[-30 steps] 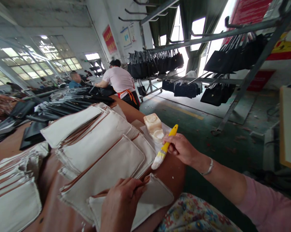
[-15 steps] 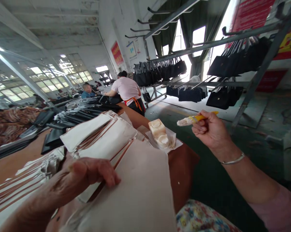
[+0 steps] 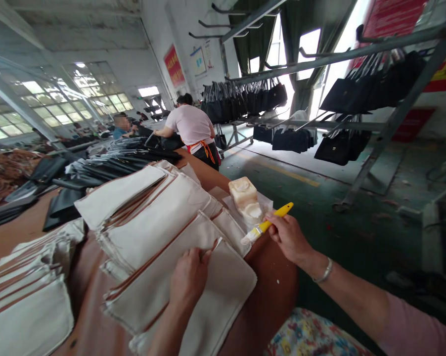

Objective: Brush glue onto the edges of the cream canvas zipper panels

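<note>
Near the middle, my left hand [image 3: 189, 277] is closed, thumb and fingers pinching the upper edge of a cream fabric bag piece [image 3: 228, 282] with brown edging. My right hand [image 3: 291, 240] grips a flat paintbrush [image 3: 271, 221] by its yellow handle. Its bristles, coated in something white, point down and left over the corner of another cream piece. Just behind the brush stands a cut-open, cream-coloured plastic container [image 3: 242, 194] with white paste in its lower part. It sits on a pale sheet [image 3: 268, 203].
Stacked cream pieces [image 3: 152, 217] lie behind my left hand, and another pile [image 3: 26, 306] is at left. Black bags [image 3: 115, 165] cover the table's far part. A co-worker [image 3: 191, 126] stands beyond. At right, a metal rack [image 3: 319, 62] holds hanging black bags.
My right hand has brought the brush left and down, from over the floor to the table edge. My left hand has moved right and now pinches the cream piece's edge.
</note>
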Tool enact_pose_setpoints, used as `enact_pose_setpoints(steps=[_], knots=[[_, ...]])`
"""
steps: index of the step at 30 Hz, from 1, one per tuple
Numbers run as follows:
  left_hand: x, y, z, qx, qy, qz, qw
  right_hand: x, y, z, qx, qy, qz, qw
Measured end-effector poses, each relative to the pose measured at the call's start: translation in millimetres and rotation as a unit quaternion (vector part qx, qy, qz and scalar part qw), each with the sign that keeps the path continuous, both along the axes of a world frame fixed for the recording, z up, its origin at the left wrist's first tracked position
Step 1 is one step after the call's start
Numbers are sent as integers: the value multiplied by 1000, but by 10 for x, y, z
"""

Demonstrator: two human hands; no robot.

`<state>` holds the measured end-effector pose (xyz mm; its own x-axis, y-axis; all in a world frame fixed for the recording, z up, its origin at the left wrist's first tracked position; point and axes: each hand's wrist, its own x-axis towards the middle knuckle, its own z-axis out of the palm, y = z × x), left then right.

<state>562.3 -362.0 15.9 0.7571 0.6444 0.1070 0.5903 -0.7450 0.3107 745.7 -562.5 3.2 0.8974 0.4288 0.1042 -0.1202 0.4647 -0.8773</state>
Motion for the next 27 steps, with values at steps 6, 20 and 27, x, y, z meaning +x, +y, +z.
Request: enact_pose_setpoints(steps=[6, 20, 27], knots=[[292, -30, -148, -74, -30, 6, 997, 62, 424, 3, -83, -158, -22, 984], [116, -123, -157, -294, -144, -140, 934, 63, 571, 141, -130, -318, -33, 938], [36, -352, -79, -260, -164, -200, 930, 122, 412, 154, -137, -311, -30, 940]])
